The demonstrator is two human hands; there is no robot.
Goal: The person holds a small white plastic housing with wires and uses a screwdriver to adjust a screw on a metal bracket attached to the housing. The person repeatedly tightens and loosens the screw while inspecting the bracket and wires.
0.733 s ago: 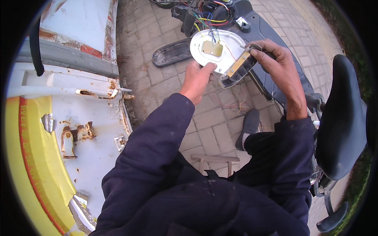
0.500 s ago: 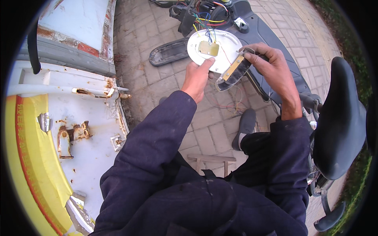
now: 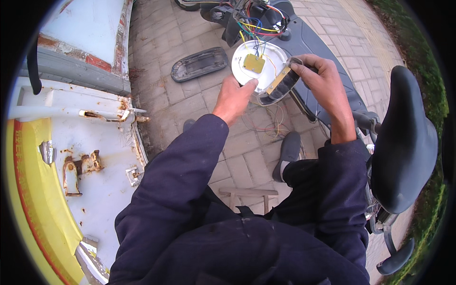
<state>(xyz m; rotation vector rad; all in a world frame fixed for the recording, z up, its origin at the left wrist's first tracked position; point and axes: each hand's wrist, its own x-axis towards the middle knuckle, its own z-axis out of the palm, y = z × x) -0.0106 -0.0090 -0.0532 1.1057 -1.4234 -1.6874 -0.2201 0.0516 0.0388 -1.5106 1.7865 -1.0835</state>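
Note:
My left hand [image 3: 232, 101] grips the near edge of a white round plastic housing [image 3: 239, 72], thumb on its rim. Inside it sits a small yellowish circuit board [image 3: 254, 63], joined to coloured wires [image 3: 259, 29] that run up to the scooter front. My right hand [image 3: 324, 78] pinches the upper end of a dark, clear-edged lamp lens [image 3: 286, 88]. Along that lens runs a narrow yellow circuit strip [image 3: 279, 81]. The lens lies tilted along the housing's right edge, touching or overlapping it; which, I cannot tell. A thin wire crosses from the housing toward the strip.
A grey scooter footboard [image 3: 320, 54] lies beyond my right hand. On the paving rests a black oblong plastic tray [image 3: 199, 64]. A black saddle [image 3: 406, 142] rises at right, and a rusty white metal panel [image 3: 102, 126] at left. Thin loose wires [image 3: 275, 124] hang below the lens.
The lens has come closer in against the housing's right edge. The housing has turned and tilted slightly. Both hands keep their hold, and the whole view has shifted a little.

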